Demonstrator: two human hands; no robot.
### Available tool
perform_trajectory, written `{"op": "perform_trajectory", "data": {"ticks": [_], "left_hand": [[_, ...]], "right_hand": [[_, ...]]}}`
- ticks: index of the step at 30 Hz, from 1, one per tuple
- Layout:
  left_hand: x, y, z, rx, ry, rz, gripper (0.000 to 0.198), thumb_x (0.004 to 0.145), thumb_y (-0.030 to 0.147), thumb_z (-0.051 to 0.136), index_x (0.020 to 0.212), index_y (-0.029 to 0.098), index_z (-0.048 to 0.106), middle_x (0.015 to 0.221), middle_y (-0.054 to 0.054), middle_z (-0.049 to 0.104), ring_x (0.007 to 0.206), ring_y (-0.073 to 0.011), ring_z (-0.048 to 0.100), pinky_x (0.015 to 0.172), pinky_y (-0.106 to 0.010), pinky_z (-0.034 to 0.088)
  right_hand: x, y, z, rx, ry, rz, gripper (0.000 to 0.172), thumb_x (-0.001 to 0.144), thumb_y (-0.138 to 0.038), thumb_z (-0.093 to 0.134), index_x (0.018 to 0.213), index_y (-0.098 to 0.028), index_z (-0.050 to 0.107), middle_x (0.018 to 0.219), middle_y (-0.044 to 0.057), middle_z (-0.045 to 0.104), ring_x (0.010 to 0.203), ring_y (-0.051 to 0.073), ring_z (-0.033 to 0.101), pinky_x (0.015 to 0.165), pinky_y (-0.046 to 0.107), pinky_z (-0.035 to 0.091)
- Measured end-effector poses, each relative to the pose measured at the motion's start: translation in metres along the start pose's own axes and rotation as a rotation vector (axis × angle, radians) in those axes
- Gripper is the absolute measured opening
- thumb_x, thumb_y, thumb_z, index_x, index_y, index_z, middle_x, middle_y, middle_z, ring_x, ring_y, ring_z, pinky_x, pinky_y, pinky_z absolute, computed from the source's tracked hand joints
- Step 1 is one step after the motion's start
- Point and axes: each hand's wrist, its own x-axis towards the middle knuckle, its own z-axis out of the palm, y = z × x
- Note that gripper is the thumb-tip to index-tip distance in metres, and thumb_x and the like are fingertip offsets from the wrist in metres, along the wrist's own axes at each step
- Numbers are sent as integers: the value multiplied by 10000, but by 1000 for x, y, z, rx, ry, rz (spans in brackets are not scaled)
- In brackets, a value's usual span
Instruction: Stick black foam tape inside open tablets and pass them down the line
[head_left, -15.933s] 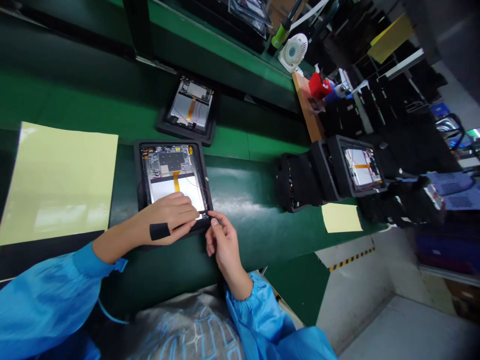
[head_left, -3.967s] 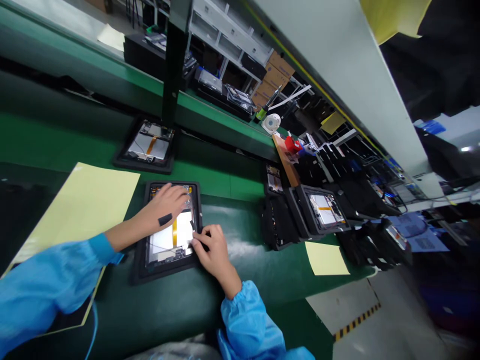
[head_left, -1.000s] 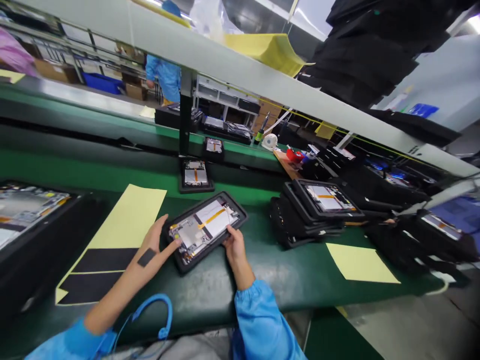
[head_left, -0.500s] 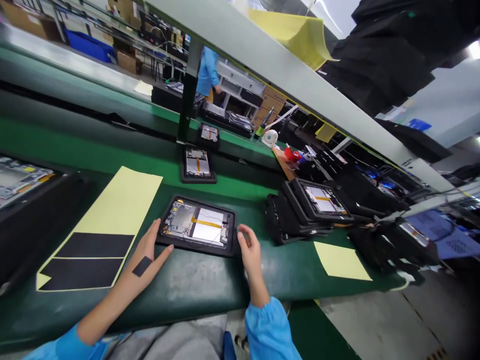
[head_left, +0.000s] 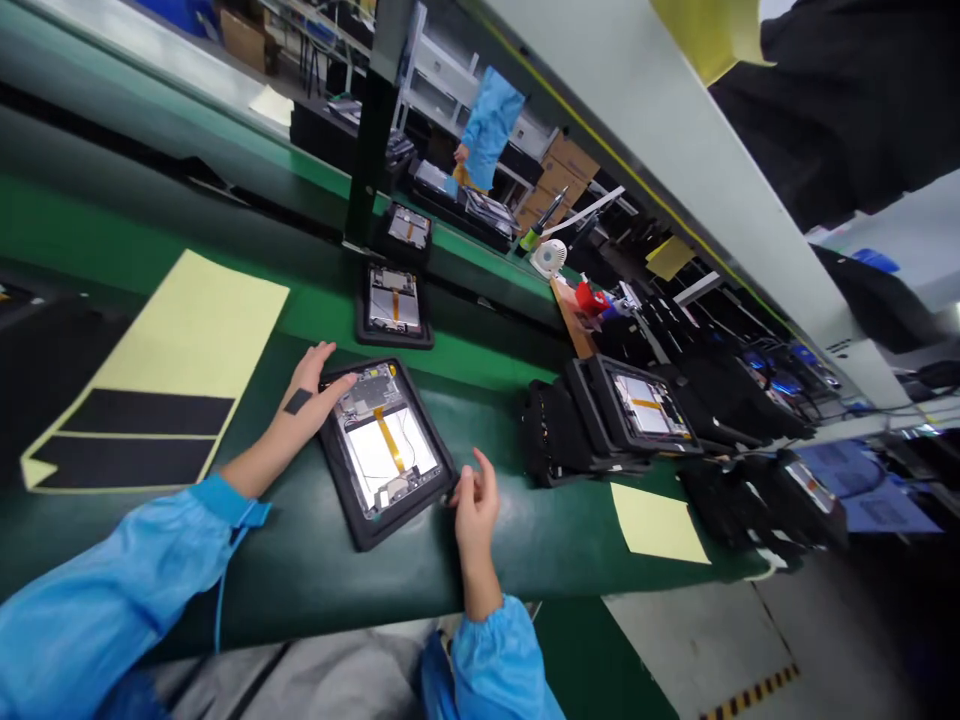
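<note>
An opened tablet (head_left: 390, 440) with its circuit board, white battery and orange ribbon cable showing lies in a black foam tray (head_left: 349, 510) on the green bench, turned at an angle. At its upper left edge is my left hand (head_left: 304, 395), fingers stretched out and thumb over the tray's rim. A small black square (head_left: 298, 401) sticks to the back of that hand. My right hand (head_left: 477, 505) is at the tray's lower right corner, fingers loosely bent and apart, their tips by the rim. Left of the tray lies a yellow backing sheet (head_left: 202, 320) with black strips (head_left: 150, 413).
Another opened tablet (head_left: 394, 300) in a tray sits behind, with one more (head_left: 409, 227) beyond it. To the right are stacked trays (head_left: 592, 420) and a yellow sheet (head_left: 660, 522). A metal beam (head_left: 675, 130) crosses overhead. A person in blue (head_left: 491, 120) stands across the bench.
The tablet in its tray has turned from lying crosswise to standing lengthwise at a slant. My left hand has moved up along its edge; my right hand stays by a corner. The view has tilted.
</note>
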Motion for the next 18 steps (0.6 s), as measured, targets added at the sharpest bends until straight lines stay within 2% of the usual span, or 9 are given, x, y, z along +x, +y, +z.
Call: {"op": "perform_trajectory", "data": {"ticks": [2, 4, 6, 8, 10, 12, 14, 16, 18], "left_hand": [[-26, -6, 2, -44, 26, -34, 843, 826, 544, 666, 1555, 188, 436, 1705, -128, 317, 1609, -328, 233, 1348, -491, 169], [-73, -15, 1, -178, 41, -135, 854, 854, 526, 654, 1604, 256, 348, 1711, -94, 312, 1606, -332, 245, 1332, -524, 228], [-120, -23, 0, -268, -49, -216, 882, 847, 505, 675, 1624, 302, 312, 1723, -77, 290, 1600, -353, 256, 1298, -554, 307], [-146, -27, 1, -281, -101, -214, 900, 833, 470, 697, 1632, 303, 319, 1762, -55, 163, 1618, -361, 185, 1304, -547, 288], [-143, -24, -1, -278, -136, -187, 896, 818, 469, 714, 1622, 281, 366, 1768, -50, 127, 1623, -365, 143, 1317, -535, 245], [-118, -17, -6, -273, -206, -164, 886, 794, 497, 740, 1590, 259, 433, 1752, -71, 202, 1614, -377, 180, 1313, -536, 253], [-92, -8, -15, -257, -280, -127, 847, 800, 517, 729, 1560, 246, 472, 1717, -94, 309, 1587, -371, 282, 1290, -526, 321], [-80, -1, -26, -145, -258, -17, 681, 855, 523, 673, 1464, 237, 568, 1637, -104, 450, 1522, -343, 418, 1263, -499, 382], [-87, 4, -34, 76, -195, 150, 444, 914, 521, 617, 1254, 248, 697, 1443, -96, 621, 1366, -313, 574, 1201, -472, 458]], "right_hand": [[0, -2, -2, -118, 7, -131, 397, 921, -462, 655, 1197, -189, 741, 972, 80, 697, 792, 186, 644, 666, 284, 513], [2, -4, -3, -186, -65, -209, 294, 926, -406, 655, 1098, -204, 781, 1081, 107, 706, 909, 214, 655, 747, 308, 515], [2, -6, -3, -201, -165, -231, 245, 943, -374, 630, 1011, -207, 797, 937, 81, 717, 829, 205, 650, 719, 307, 495], [0, -8, -3, -200, -236, -236, 236, 935, -371, 634, 867, -208, 791, 762, 44, 677, 704, 185, 615, 650, 293, 466], [-2, -10, -3, -197, -314, -241, 261, 919, -380, 642, 762, -211, 764, 679, 26, 648, 620, 168, 582, 598, 280, 448], [-3, -12, -3, -189, -400, -241, 248, 899, -384, 660, 746, -214, 756, 646, 15, 654, 567, 155, 571, 565, 268, 445], [-2, -13, -2, -182, -467, -238, 214, 889, -372, 671, 772, -216, 760, 627, 5, 665, 526, 144, 558, 533, 254, 431], [0, -14, -1, -179, -502, -240, 178, 882, -354, 683, 795, -218, 759, 624, -3, 672, 507, 135, 542, 515, 244, 408], [2, -15, 0, -176, -516, -245, 144, 877, -339, 696, 817, -223, 755, 653, -2, 686, 520, 134, 543, 523, 242, 402]]}}
